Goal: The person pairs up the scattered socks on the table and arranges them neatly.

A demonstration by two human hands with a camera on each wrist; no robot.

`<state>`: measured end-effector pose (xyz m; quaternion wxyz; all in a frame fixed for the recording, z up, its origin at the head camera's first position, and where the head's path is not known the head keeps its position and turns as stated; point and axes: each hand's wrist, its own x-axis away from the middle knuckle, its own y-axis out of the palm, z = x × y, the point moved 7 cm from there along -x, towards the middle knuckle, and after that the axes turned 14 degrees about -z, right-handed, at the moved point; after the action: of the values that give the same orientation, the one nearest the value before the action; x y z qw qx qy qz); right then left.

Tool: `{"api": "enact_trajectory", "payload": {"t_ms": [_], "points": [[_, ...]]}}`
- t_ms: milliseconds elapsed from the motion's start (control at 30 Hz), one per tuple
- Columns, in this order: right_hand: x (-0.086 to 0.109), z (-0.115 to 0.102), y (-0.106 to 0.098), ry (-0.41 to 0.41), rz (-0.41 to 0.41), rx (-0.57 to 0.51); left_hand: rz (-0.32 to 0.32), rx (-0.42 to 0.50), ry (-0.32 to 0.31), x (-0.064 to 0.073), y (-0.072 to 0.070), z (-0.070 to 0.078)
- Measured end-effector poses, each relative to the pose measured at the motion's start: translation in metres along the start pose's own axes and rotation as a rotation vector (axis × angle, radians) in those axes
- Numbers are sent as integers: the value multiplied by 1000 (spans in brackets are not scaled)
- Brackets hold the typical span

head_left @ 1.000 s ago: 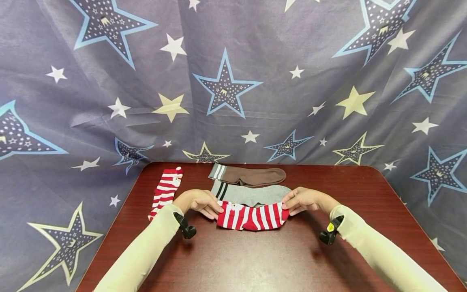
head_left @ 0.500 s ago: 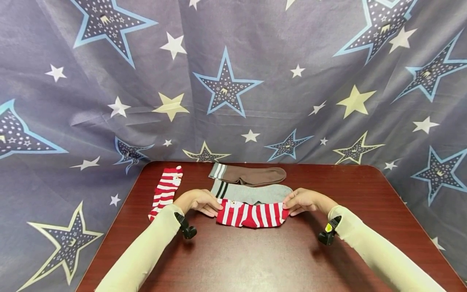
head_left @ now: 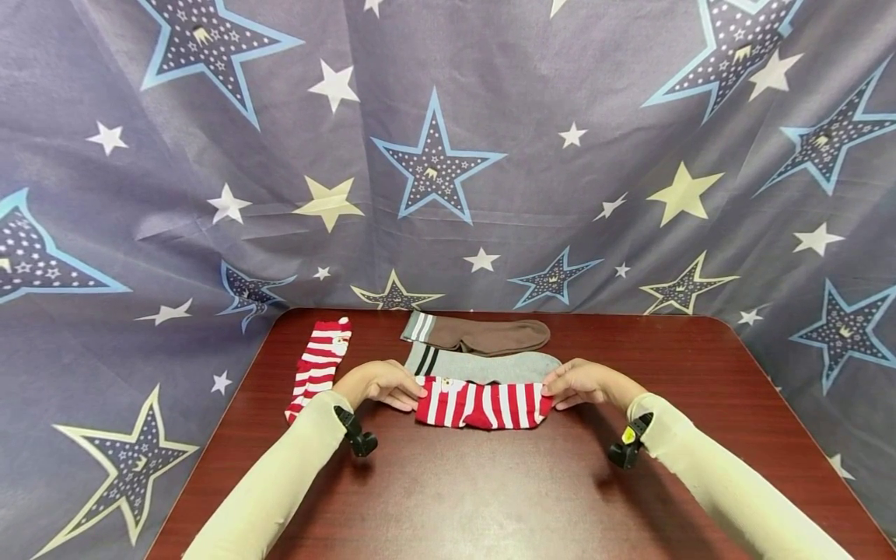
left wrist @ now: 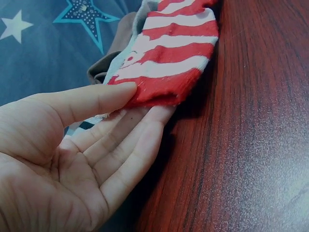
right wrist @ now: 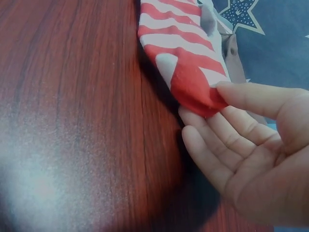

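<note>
A red-and-white striped sock [head_left: 483,406] stretches sideways between my two hands, low over the table. At its cuff, my left hand [head_left: 387,386] pinches the edge with thumb on top and fingers beneath. The left wrist view shows that thumb on the red cuff band [left wrist: 159,92]. My right hand [head_left: 582,383] pinches the red toe [right wrist: 195,92] the same way at the other end. Just behind lies a grey sock [head_left: 483,365] with two black bands, its near edge overlapped by the striped one.
Farther back is a brown sock [head_left: 490,337] with a grey-and-white cuff. Another striped sock [head_left: 320,365] lies at the left, partly hidden by the left arm. A star-patterned cloth [head_left: 434,249] hangs behind the dark red table [head_left: 490,498].
Both hands keep their hold on the striped sock. It has shifted slightly away from me, toward the grey sock, and its lower edge sits farther back.
</note>
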<state>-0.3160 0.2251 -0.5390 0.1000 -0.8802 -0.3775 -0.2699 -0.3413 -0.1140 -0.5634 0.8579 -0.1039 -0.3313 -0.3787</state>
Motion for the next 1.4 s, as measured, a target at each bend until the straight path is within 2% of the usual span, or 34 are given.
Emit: {"api": "enact_trajectory", "payload": {"t_ms": [133, 533, 1400], "points": [[1, 4, 2, 24, -24, 2, -34, -21, -22, 1, 3, -2], [-1, 9, 5, 56, -47, 32, -48, -96, -45, 6, 10, 0], [2, 3, 9, 100, 62, 179, 41, -109, -61, 9, 6, 1]]}}
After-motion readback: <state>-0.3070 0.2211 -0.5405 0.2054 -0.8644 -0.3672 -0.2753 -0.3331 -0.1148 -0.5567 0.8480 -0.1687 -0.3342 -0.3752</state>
